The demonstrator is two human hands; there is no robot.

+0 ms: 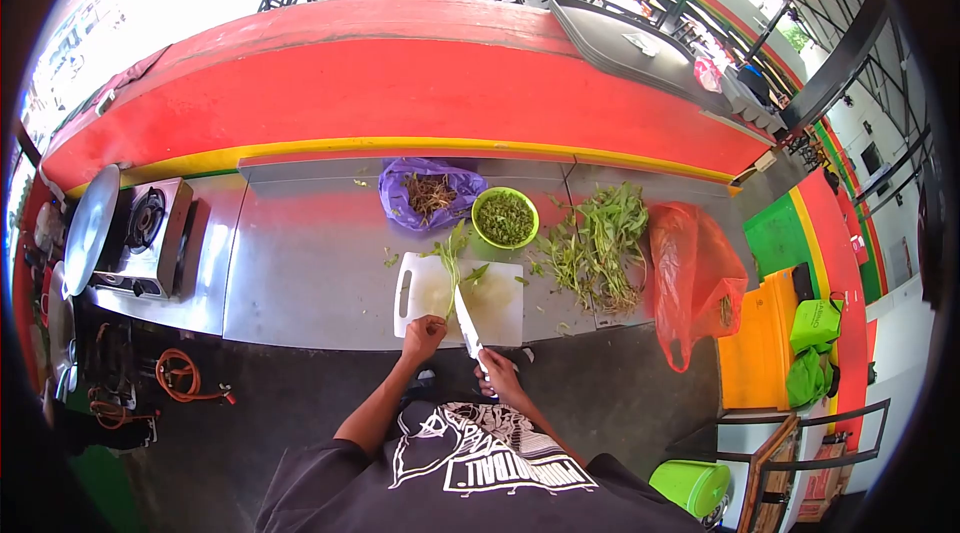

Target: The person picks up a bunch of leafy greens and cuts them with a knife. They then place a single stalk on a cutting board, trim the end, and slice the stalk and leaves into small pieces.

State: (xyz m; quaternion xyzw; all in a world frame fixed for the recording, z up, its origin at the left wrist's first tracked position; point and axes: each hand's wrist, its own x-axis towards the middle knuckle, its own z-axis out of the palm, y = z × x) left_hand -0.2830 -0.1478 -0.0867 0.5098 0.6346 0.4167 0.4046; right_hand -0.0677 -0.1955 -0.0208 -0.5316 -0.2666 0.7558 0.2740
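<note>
My right hand [502,374] is wrapped around the handle of a kitchen knife [467,325], its blade pointing away from me over the white cutting board [412,269]. At the board's near edge, my left hand [424,337] is closed, with its fingertips at the lower end of a leafy green stem [451,258]. The stem lies across the board beside the blade's tip and reaches past the far edge. Behind the board stands a green bowl [505,218] of chopped greens. A purple plastic bag [400,208] holding brownish stems and roots sits left of the bowl.
A pile of leafy greens [605,243] lies to the right on the metal counter [300,263], beside an orange-red plastic bag [690,278]. A gas stove [150,233] is at the far left. A red wall [380,83] runs along the counter's back.
</note>
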